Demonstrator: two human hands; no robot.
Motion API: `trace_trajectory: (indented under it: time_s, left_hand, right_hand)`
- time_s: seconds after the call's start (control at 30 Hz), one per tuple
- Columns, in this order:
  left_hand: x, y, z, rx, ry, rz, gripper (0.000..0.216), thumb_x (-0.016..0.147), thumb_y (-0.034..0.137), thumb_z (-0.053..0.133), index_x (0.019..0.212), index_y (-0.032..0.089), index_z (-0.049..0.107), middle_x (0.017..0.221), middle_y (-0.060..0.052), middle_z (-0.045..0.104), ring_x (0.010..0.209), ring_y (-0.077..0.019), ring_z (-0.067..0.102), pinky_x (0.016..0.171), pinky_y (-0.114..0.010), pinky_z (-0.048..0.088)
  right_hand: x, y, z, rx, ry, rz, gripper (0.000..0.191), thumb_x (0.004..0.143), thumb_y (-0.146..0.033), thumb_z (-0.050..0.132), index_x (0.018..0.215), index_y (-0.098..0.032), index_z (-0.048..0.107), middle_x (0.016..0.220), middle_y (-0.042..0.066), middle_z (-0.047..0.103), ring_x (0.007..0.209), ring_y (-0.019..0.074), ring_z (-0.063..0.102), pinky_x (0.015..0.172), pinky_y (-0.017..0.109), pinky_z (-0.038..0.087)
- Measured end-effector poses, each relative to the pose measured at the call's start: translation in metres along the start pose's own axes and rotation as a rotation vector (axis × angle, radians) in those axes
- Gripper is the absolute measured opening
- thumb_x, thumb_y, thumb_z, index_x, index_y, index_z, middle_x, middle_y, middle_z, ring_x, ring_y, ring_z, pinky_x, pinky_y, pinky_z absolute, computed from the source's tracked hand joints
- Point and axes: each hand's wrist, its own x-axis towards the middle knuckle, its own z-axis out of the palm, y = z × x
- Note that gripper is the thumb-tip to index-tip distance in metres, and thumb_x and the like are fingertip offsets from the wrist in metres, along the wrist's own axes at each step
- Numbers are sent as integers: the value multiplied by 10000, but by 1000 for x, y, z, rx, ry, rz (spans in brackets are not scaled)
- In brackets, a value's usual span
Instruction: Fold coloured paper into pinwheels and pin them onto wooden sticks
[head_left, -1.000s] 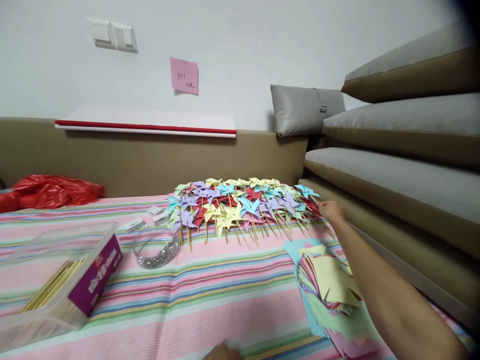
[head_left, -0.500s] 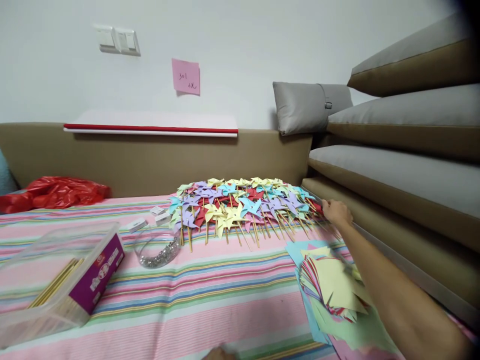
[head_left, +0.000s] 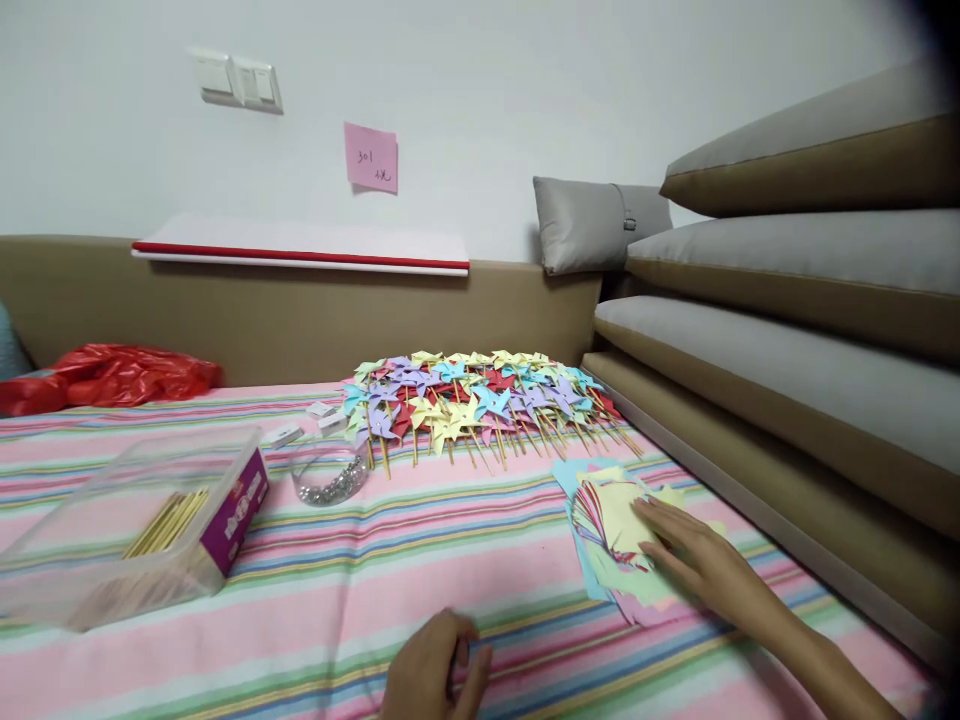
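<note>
My right hand (head_left: 697, 560) lies open, fingers flat, on a stack of coloured paper squares (head_left: 611, 515) at the right of the striped cloth. My left hand (head_left: 435, 670) rests near the bottom edge with fingers curled; what it holds, if anything, is hidden. Beyond the stack lies a heap of paper pinwheels on wooden sticks (head_left: 480, 400). A clear plastic box with wooden sticks (head_left: 142, 525) sits at the left. A small clear bowl of metal pins (head_left: 330, 470) stands between the box and the pinwheels.
Striped pink cloth (head_left: 420, 560) covers the surface. A red plastic bag (head_left: 120, 375) lies at the far left. Small white boxes (head_left: 315, 420) sit by the bowl. Stacked grey-and-tan cushions (head_left: 787, 300) rise along the right. A pink note (head_left: 370, 157) is on the wall.
My right hand has drawn back from the right edge of the pinwheel heap and come down on the paper stack. My left hand has come further into view at the bottom.
</note>
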Motion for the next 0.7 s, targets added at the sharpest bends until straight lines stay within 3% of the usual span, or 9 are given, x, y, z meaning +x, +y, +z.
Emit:
trace_trajectory:
  time_s: [0.17,0.33,0.47,0.6,0.7]
  left_hand:
    - [2,9,-13,-4,-111,-38,160,991,346,524,883,230,548,714,12,582,639,-150,588,595,-249,417]
    - [2,15,-14,2,-127,-72,207,1002,376,497,874,218,540,733,2,572,674,-162,579,630,-272,401]
    - [3,18,-15,6,-118,-73,239,1003,400,491,860,214,537,743,-1,562,679,-163,553,644,-283,385]
    - [3,19,-15,-22,-106,-65,237,992,404,511,852,214,537,751,0,566,685,-164,549,642,-285,374]
    - [3,18,-15,-39,-103,-57,223,978,401,534,852,216,544,745,2,578,685,-165,559,634,-286,372]
  right_hand:
    - [0,4,-1,-60,18,-54,548,923,-545,608,1349,-204,654,1368,129,662,1265,345,630,1124,559,458]
    - [1,-4,-7,-93,9,-151,378,967,-505,549,1104,-240,781,1173,90,771,1140,316,702,1053,523,502]
    - [-3,-20,-8,-208,36,-141,485,881,-626,628,1134,-233,755,1182,100,764,1140,340,682,1032,509,477]
    - [-10,-30,-3,-262,115,-123,413,989,-528,462,1100,-253,750,1157,82,770,1121,292,683,1012,476,434]
    - [-16,-37,3,-324,175,-111,458,948,-594,508,1184,-260,715,1207,96,747,1145,305,659,998,482,404]
